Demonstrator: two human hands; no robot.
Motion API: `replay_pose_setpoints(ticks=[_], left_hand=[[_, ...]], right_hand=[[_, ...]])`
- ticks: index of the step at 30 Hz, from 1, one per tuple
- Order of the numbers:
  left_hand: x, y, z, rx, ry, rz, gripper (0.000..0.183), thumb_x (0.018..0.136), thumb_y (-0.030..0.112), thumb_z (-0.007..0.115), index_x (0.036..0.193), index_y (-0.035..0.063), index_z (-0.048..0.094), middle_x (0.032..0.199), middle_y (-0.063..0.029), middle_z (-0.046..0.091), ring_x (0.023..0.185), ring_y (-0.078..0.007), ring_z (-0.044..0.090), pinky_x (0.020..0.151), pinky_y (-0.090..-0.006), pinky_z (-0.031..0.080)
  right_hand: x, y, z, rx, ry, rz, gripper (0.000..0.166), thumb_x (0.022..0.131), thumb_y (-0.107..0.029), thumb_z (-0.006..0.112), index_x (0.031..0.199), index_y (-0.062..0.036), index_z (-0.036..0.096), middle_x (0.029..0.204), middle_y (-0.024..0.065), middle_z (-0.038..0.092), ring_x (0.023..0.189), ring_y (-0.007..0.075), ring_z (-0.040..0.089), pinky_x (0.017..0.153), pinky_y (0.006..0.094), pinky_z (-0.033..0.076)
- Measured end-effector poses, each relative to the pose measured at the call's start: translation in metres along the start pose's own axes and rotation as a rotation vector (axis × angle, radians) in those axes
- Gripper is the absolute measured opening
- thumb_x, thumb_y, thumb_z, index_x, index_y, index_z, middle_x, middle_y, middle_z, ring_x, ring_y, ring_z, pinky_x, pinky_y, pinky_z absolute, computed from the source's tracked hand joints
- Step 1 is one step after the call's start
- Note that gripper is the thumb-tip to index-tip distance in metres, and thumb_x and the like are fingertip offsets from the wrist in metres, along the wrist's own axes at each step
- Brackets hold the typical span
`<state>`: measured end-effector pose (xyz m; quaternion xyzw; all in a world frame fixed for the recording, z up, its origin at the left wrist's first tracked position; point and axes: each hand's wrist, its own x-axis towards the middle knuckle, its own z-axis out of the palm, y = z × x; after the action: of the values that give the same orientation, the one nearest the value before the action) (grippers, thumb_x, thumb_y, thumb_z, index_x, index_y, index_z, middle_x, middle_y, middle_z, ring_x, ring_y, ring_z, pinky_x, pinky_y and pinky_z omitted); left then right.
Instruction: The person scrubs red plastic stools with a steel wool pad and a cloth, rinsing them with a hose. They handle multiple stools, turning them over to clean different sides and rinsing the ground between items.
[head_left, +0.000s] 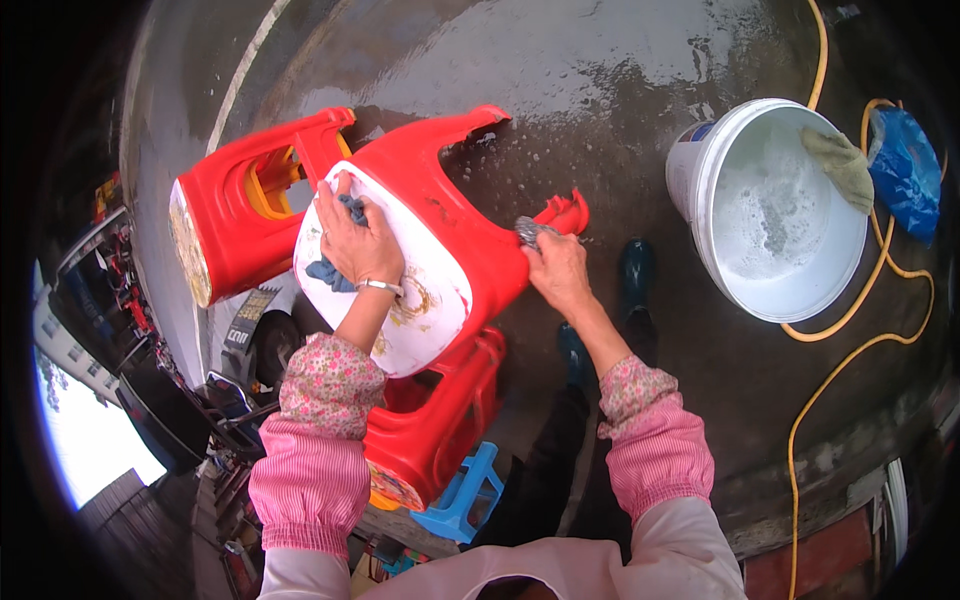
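Observation:
A red plastic stool (480, 262) lies tipped, its white seat top (431, 289) turned toward me and marked with brown and yellow stains. On that seat my left hand (361, 244) presses a crumpled dark blue cloth (330, 276), which shows between and below the fingers. My right hand (561, 271) grips a grey scouring pad, apparently steel wool (529, 231), against the stool's leg side. One red leg end (566, 212) sticks out past the pad. Part of the cloth is hidden under my left palm.
Another red stool (240, 225) stands at left with a yellow one nested inside. More red stools (427, 442) and a blue stool (461, 499) are below. At right, a white bucket (697, 202) holds sudsy water, a greenish cloth (840, 165) over its rim. A yellow hose (799, 442) crosses wet ground.

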<state>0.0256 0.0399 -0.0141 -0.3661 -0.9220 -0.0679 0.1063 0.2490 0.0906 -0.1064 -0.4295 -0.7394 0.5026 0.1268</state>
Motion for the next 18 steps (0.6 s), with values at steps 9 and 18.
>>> replay_pose_setpoints(ticks=[9, 18], left_hand=[[0.003, -0.005, -0.002, -0.102, -0.123, -0.134, 0.050, 0.086, 0.025, 0.047, 0.134, 0.0097, 0.041, 0.146, -0.0077, 0.034, 0.135, -0.0286, 0.029, 0.101, -0.0488, 0.027], [0.000, -0.004, -0.002, -0.090, -0.047, -0.068, 0.043, 0.087, 0.018, 0.047, 0.128, 0.0070, 0.048, 0.135, -0.0086, 0.048, 0.125, -0.0304, 0.042, 0.099, -0.0401, 0.036]], right_hand=[[-0.001, 0.066, 0.028, 0.029, -0.051, 0.240, 0.022, 0.081, -0.019, 0.061, 0.095, -0.0023, 0.063, 0.084, 0.0216, 0.064, 0.083, 0.0384, 0.061, 0.073, 0.0455, 0.048], [-0.001, 0.080, 0.057, 0.142, 0.170, 0.089, 0.029, 0.082, -0.017, 0.059, 0.105, 0.0000, 0.059, 0.104, 0.0165, 0.063, 0.094, 0.0357, 0.059, 0.081, 0.0441, 0.047]])
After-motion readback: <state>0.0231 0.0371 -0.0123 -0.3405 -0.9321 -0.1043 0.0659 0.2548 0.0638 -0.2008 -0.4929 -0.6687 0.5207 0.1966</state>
